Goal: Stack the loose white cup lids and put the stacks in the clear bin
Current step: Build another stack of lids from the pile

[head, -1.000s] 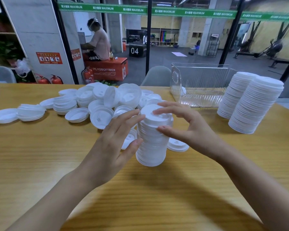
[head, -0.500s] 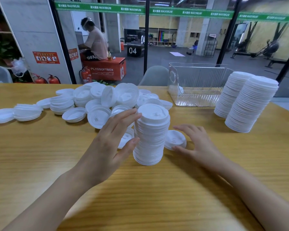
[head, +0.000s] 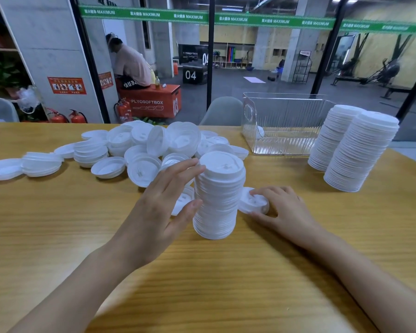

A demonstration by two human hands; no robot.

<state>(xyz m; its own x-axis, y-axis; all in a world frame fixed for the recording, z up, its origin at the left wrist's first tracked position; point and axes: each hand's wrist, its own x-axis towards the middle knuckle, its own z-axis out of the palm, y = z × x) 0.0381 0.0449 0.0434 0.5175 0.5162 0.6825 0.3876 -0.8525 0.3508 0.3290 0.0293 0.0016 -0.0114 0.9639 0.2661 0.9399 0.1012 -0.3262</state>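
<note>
**Grip.** The right hand [head: 283, 210] lies over a single lid [head: 255, 205]. Its fingers are curled across the top and the thumb is against the near rim, so it pinches the lid, which sits flat on the table [head: 202, 284]. The left hand [head: 159, 207] is spread. Its straight fingertips touch the upper side of the working stack [head: 217, 200] and the thumb touches the stack lower down. It steadies the stack rather than clasping it.

**Governing relation.** The single lid lies just beside the foot of the working stack, on its right. The stack's long axis is near upright, so its top is above and to the left of the gripped lid. The right hand is the nearer one. Judgement: the lid must be lifted clear, carried left over the top and seated level while the left hand braces the stack.

**Count.**
- Tall stacks: three. These are the working stack and two finished stacks [head: 346, 150] standing together at the right, outside the bin.
- Clear bin [head: 286, 121]: one, beyond the working stack and to its right. A small white item shows at its left end, and what it is cannot be told.
- Short partial stacks [head: 90, 152]: at least two, at the left.
- Loose lid pile [head: 154, 145]: one, behind the left hand. Its lids overlap too much to count.
- One further lid [head: 183, 200] is partly hidden behind the left hand.
</note>
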